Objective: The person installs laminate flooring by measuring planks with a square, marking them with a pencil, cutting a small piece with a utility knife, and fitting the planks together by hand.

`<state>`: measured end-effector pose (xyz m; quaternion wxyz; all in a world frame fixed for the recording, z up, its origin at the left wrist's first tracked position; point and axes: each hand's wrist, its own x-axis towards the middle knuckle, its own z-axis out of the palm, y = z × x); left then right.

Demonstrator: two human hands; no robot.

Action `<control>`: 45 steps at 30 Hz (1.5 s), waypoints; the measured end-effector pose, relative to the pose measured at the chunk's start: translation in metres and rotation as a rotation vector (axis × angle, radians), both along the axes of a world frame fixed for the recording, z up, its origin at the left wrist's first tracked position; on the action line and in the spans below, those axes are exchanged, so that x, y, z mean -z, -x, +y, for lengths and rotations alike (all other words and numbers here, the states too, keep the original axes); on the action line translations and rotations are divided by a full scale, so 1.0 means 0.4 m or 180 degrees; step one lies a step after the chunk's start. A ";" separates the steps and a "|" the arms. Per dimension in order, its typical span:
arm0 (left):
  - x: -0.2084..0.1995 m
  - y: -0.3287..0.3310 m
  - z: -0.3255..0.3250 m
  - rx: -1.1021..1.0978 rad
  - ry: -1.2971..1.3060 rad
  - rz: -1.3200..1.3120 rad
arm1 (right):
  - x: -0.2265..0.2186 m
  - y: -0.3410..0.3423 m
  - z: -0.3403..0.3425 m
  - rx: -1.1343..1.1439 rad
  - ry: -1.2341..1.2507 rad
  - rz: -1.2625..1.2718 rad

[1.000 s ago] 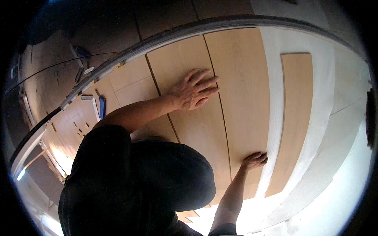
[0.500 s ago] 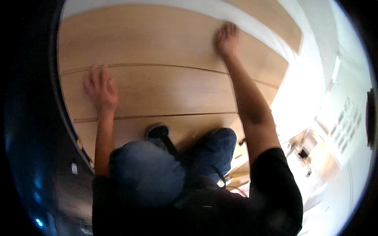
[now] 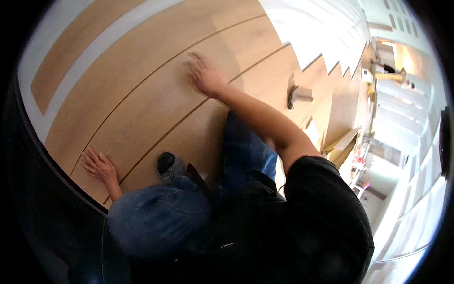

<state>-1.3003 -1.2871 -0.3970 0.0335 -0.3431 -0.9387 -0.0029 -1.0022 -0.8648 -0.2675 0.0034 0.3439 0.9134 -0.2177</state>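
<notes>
A long light-brown wood-look plank (image 3: 151,116) is laid flat in the floor, running diagonally between 2 dark seams. Its near end is covered by the left hand (image 3: 99,166), which is placed palm down with fingers spread and nothing gripped. Over the farther stretch the right hand (image 3: 204,78) is held, its fingers open and blurred; whether the board is touched there cannot be told.

The board is judged stiff, moderately heavy for its length and rather slippery on its smooth face, with thin edges likely to be chipped. It would best be held by both long edges, with 1 hand toward each end.

On its outer side another wide plank (image 3: 118,71) is seen, then, past a white gap, a narrower strip (image 3: 66,59). White sheeting (image 3: 302,33) is left exposed beyond the stepped ends. A grey tool (image 3: 300,96) is stood or laid on the boards to the right.
</notes>
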 end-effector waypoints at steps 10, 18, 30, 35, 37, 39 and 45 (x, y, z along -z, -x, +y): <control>-0.108 -0.251 -0.157 0.0072 0.0630 -0.1569 | 0.023 -1.297 -0.120 0.3330 -0.0213 -0.0643; -0.179 -0.435 -0.284 0.0085 0.1044 -0.2499 | 0.108 -1.677 -0.532 0.5193 0.0283 -0.0627; -0.214 -0.570 -0.961 -0.1069 -0.0230 -0.3052 | 0.257 -1.807 -0.710 0.3612 0.0386 -0.0986; -0.136 -0.774 -1.214 -0.1709 -0.0421 -0.2560 | 0.201 -1.694 -0.638 0.3962 0.0153 -0.1001; -0.176 -0.847 -1.356 -0.2052 -0.0164 -0.2286 | 0.226 -1.691 -0.577 0.3508 0.0532 -0.1171; -0.075 -1.293 -1.340 -0.2792 0.0000 -0.2470 | 0.181 -1.732 -0.380 0.2321 -0.0231 -0.1580; -0.084 -1.334 -1.020 -0.2778 0.0923 -0.1545 | 0.122 -1.658 -0.119 0.1597 -0.0183 -0.0686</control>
